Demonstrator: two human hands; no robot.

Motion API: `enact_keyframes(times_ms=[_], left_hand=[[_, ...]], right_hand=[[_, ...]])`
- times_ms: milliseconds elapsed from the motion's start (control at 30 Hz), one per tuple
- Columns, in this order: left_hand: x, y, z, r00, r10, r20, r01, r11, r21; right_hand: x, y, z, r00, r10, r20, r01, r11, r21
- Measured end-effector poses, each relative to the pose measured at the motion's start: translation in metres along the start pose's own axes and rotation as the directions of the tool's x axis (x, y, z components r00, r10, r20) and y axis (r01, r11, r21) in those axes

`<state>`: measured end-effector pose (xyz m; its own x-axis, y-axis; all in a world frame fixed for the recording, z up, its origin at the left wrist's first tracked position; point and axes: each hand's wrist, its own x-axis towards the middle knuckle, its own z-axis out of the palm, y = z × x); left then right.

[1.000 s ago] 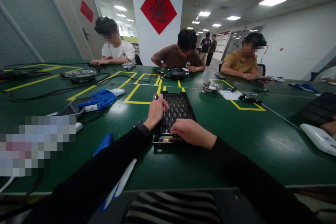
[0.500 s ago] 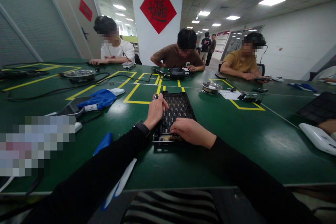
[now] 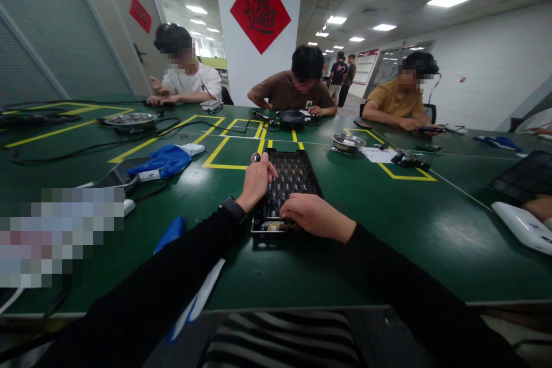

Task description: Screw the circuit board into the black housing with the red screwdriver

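Note:
A black case (image 3: pixel 291 171) with rows of small metallic pieces, which look like screwdriver bits, lies lengthwise in front of me on the green table. My left hand (image 3: pixel 257 177) is curled at its left edge, with the thumb over the rows. Beside its knuckles shows a small round end (image 3: pixel 256 157), dark and red; the rest of that object is hidden. Over the near part of the case, my right hand (image 3: pixel 314 215) has its fingers bent down and closed, fingertips out of sight. A yellowish piece (image 3: pixel 275 226) sits in the near compartment.
Blue-and-white gloves (image 3: pixel 166 162) lie at the left, another (image 3: pixel 170 233) under my left forearm. Metal bowls (image 3: pixel 347 142) stand farther back. Black clips (image 3: pixel 411 161) and a white device (image 3: pixel 524 225) are at the right. Cables cross the left side. Three people sit opposite.
My hands and the case stay almost where they were. Across the table, the person in white has raised one hand.

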<state>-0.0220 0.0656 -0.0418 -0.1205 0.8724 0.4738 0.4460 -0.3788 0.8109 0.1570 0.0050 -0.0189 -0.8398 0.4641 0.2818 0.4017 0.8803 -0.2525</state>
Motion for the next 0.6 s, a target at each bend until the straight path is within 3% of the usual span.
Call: enact_keyframes(times_ms=[600], left_hand=[[-0.0002, 0.0007, 0.0, 1.0, 0.012, 0.005, -0.012, 1.0, -0.009]], right_hand=[[-0.0001, -0.0009, -0.0002, 1.0, -0.011, 0.003, 0.011, 1.0, -0.007]])
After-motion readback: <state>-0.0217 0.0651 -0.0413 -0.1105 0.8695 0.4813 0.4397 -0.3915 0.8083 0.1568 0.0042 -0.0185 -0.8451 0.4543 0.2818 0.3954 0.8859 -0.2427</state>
